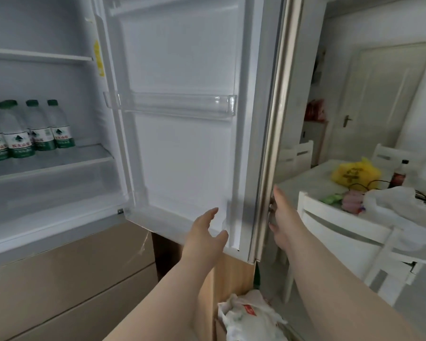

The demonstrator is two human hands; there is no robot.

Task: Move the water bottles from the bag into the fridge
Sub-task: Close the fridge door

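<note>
Risk first: right hand (283,217) sits on the metal outer edge of the door (182,156), fingers apparently curled round it, tho blur there makes the grip hard to confirm. Left hand (204,232) is empty, fingers loose and spread, right by the door's inner btm corner; can't tell if it touches. If the door gets swung shut w/ the left hand where it is, fingers could be caught btwn door and fridge (59,166). A hard slam could also rock the bottles (30,134), since they stand tall and narrow on a smooth shelf w/ no rail in front. Shutting too soon is the other trap: the white bag (246,318) lies crumpled on the floor below the door's corner, and its contents aren't visible, so a bottle may be left inside; worth a check.

Bottles in view are on the middle shelf, left side, upright, packed side by side, approx touching, the row cut off by the frame edge. Clear plastic, green caps, white-and-green labels w/ red print, all seemingly full and sealed. At least four show. Door rack is bare.
</note>
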